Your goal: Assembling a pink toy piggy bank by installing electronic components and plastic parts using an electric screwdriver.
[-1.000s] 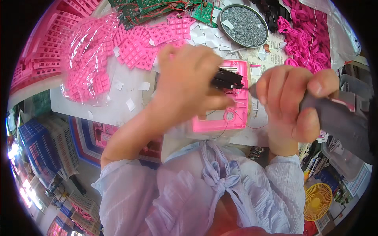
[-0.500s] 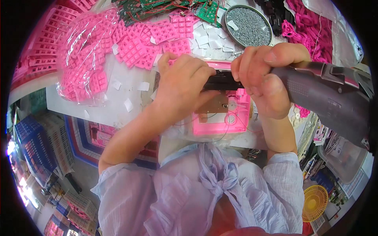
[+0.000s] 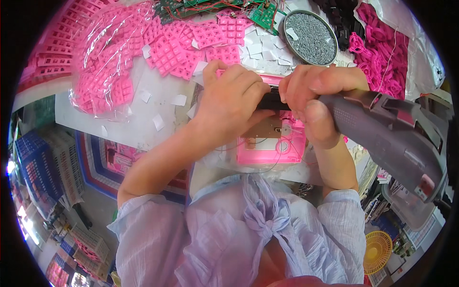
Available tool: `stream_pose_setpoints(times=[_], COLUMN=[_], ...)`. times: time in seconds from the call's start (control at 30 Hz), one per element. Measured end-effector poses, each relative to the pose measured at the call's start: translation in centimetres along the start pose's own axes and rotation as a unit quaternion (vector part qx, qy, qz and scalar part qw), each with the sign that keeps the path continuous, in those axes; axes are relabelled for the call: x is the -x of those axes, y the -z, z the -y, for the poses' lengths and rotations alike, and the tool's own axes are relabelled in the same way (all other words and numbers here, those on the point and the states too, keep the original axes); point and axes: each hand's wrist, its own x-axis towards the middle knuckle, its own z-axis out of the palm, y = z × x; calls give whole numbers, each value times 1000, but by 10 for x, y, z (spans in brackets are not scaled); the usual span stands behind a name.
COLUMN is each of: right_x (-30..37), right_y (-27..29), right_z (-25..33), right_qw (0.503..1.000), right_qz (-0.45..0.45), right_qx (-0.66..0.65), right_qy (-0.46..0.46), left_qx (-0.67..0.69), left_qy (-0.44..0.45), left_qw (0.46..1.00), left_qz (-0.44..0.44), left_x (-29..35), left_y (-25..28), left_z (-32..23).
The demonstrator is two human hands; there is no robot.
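Note:
My right hand (image 3: 320, 98) is wrapped round the narrow end of a dark grey corded electric screwdriver (image 3: 385, 126), whose body stretches to the right; its tip is hidden by my fingers. Below it lies a pink plastic housing (image 3: 270, 157) with a brown circuit board (image 3: 263, 130), thin wires and a rectangular opening. A black plastic piece (image 3: 271, 100) lies across the far part of the housing. My left hand (image 3: 232, 98) is closed on its left end, fingers over the top and thumb on the near side. Part of the piece is covered by both hands.
Pink keypads (image 3: 174, 52), some in a clear bag (image 3: 103, 71), cover the far left. Green circuit boards (image 3: 265, 16) and a round tray of screws (image 3: 288, 40) are at the back. Pink straps (image 3: 382, 62) heap up at right. White paper pieces (image 3: 158, 122) are scattered about.
The whole view has shifted slightly. The screwdriver's rear end has swung lower and more of its body shows. Both hands keep their hold.

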Motion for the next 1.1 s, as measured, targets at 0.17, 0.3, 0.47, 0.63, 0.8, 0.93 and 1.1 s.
stream_pose_setpoints(times=[0.17, 0.3, 0.47, 0.63, 0.8, 0.93, 1.1], right_x=[-6, -8, -14, 16, 41, 27, -11], right_y=[-2, -7, 3, 36, 50, 57, 64], right_z=[5, 3, -2, 21, 13, 11, 7], right_qw=[996, 992, 991, 946, 902, 927, 859], right_qz=[65, 81, 69, 129, 182, 147, 150], right_qx=[68, 98, -100, 255, 389, 281, 125], right_qy=[11, 19, -62, -153, -35, -199, -473], left_qx=[-10, 4, -2, -20, 63, 136, 106], left_qy=[-12, -14, 3, 28, 80, 134, 128], left_qw=[1000, 1000, 1000, 999, 994, 982, 986], left_qz=[6, -2, 3, 21, 42, -12, -31], left_x=[2, 2, 1, 2, 0, 16, 30], left_y=[0, -1, 1, 4, 9, 4, 4], left_z=[0, -1, -7, -7, -4, -1, -11])
